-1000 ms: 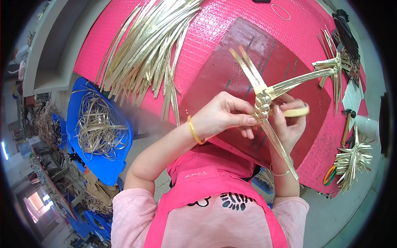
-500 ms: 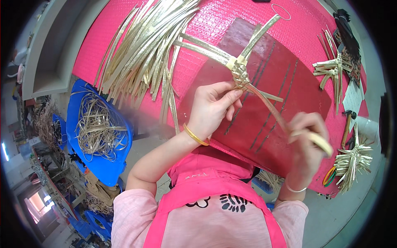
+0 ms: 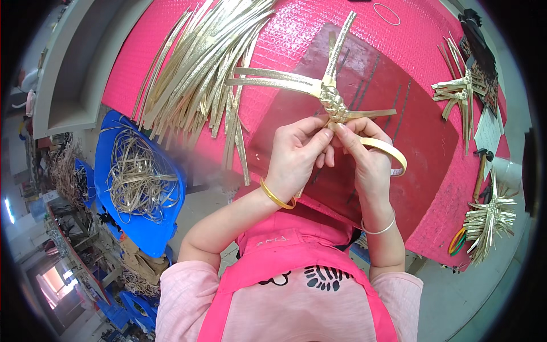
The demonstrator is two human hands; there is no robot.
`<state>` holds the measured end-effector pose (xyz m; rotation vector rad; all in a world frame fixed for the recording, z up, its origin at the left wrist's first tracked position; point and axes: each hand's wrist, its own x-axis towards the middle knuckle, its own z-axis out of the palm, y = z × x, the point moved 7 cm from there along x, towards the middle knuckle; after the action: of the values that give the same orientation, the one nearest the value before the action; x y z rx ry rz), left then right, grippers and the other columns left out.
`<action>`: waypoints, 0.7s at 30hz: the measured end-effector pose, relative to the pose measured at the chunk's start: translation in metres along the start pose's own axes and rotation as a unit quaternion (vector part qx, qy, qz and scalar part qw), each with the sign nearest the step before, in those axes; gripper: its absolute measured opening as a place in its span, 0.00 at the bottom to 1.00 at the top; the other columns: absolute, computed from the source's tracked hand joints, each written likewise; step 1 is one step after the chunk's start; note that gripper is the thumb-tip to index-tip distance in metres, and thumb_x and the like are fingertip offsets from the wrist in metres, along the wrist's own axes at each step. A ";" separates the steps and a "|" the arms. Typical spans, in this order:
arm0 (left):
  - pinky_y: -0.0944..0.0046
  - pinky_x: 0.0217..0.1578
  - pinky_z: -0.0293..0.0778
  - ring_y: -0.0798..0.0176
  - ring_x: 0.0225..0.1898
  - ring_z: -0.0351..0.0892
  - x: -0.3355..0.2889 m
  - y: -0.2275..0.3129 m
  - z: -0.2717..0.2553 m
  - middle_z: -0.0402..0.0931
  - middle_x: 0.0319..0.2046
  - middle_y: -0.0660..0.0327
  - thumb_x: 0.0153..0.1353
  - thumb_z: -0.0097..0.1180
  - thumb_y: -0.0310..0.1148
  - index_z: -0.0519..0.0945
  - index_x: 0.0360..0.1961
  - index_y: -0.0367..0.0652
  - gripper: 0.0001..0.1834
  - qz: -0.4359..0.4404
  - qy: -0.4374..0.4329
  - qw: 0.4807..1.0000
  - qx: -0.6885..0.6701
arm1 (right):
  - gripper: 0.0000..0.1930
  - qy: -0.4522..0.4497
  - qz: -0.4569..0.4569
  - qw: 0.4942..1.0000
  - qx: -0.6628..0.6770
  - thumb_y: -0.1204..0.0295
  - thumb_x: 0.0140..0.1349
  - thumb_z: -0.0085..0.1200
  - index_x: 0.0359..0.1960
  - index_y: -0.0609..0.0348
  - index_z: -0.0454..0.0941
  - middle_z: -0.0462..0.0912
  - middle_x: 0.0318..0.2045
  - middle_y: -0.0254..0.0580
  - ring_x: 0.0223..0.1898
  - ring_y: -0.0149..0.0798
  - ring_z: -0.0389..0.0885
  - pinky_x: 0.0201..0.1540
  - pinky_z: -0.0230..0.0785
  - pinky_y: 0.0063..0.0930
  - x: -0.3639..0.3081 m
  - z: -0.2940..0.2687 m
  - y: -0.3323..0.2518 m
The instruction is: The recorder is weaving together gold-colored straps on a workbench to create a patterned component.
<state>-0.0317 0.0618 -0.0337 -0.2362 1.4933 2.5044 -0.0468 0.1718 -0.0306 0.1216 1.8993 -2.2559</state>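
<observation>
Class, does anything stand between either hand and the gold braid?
Nothing visible does: the left hand and right hand both pinch at the lower end of the gold braid. The cream ring sits toward the right hand's outer side.

- Braided piece (image 3: 332, 104): gold strips, metallic-looking and shiny.
- Loose strip bundle (image 3: 208, 60): glossy gold faces, finely grained.
- Table cover (image 3: 310, 21): pink, plastic-looking, glossy, embossed all over.
- Mat (image 3: 424, 154): dark red, smooth, with a soft sheen.
- Bin (image 3: 152, 239): smooth blue plastic.
- Apron (image 3: 296, 242): matt pink cloth.
- Hammer handle (image 3: 479, 183): wood-looking.
- Yellow bracelet (image 3: 277, 197): polished, metal-looking.
</observation>
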 end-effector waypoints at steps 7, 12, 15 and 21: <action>0.80 0.14 0.58 0.76 0.14 0.66 -0.002 0.004 -0.004 0.71 0.19 0.62 0.58 0.43 0.28 0.72 0.34 0.31 0.10 0.012 -0.004 0.999 0.035 | 0.08 -0.021 -0.018 0.992 -0.121 0.73 0.51 0.53 0.23 0.66 0.71 0.74 0.21 0.32 0.23 0.20 0.67 0.24 0.58 0.13 0.000 0.003 -0.001; 0.79 0.10 0.59 0.74 0.10 0.63 -0.001 -0.004 0.005 0.69 0.16 0.61 0.59 0.41 0.32 0.70 0.36 0.35 0.11 -0.073 -0.076 0.979 -0.172 | 0.07 -0.012 -0.025 0.998 0.063 0.75 0.52 0.51 0.32 0.67 0.74 0.74 0.26 0.34 0.29 0.23 0.69 0.32 0.61 0.15 -0.014 -0.001 0.011; 0.77 0.08 0.61 0.71 0.09 0.64 -0.002 -0.005 0.017 0.69 0.16 0.59 0.58 0.43 0.31 0.63 0.45 0.37 0.15 -0.127 -0.159 0.939 -0.278 | 0.10 -0.023 -0.028 0.985 0.170 0.74 0.53 0.50 0.34 0.67 0.73 0.74 0.28 0.36 0.30 0.25 0.70 0.32 0.61 0.14 -0.014 0.001 0.025; 0.72 0.33 0.70 0.69 0.32 0.73 -0.014 0.032 0.001 0.71 0.30 0.58 0.51 0.51 0.23 0.68 0.42 0.34 0.16 0.036 -0.068 0.991 0.107 | 0.05 0.017 -0.015 0.995 0.098 0.76 0.52 0.50 0.28 0.66 0.72 0.75 0.22 0.36 0.24 0.22 0.70 0.28 0.62 0.13 -0.014 0.003 0.010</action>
<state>-0.0270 0.0461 -0.0024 0.0240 1.7233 2.3358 -0.0304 0.1685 -0.0375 0.1626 1.7017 -2.4716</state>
